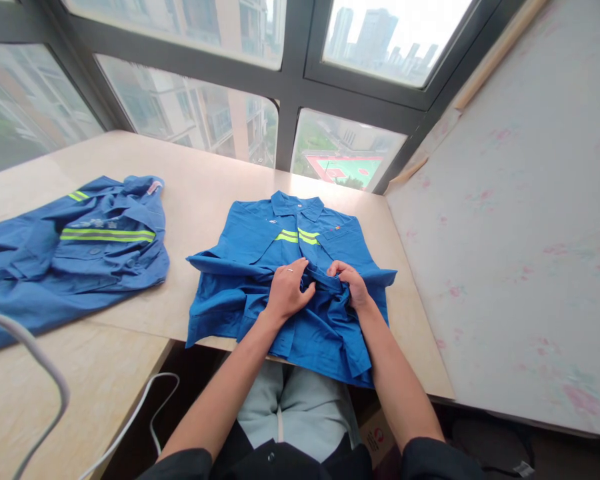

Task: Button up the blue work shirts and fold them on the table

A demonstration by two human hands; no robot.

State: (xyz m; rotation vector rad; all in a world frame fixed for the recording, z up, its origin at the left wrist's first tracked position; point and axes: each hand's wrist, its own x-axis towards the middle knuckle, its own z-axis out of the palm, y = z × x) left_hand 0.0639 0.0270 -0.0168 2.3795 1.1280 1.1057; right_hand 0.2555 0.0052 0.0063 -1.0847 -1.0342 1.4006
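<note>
A blue work jacket (250, 233) with yellow-green reflective stripes lies front up before me, its collar toward the window. Both sleeves are folded in over the front. My left hand (289, 290) rests at the middle of the jacket, thumb and fingers curled on the bunched cloth. Just to its right, my right hand (350, 280) pinches a gathered fold of the same jacket. The lower part of the garment is crumpled and hangs over the table's near edge. Fabric hides some of the fingertips.
A second blue jacket (105, 260) with similar stripes lies rumpled on the left of the pale wooden table (195, 167). A grey cable (55, 373) arches at the lower left, beside a white cord (150, 387). Windows rise behind; a floral-papered wall (505, 233) borders the right side.
</note>
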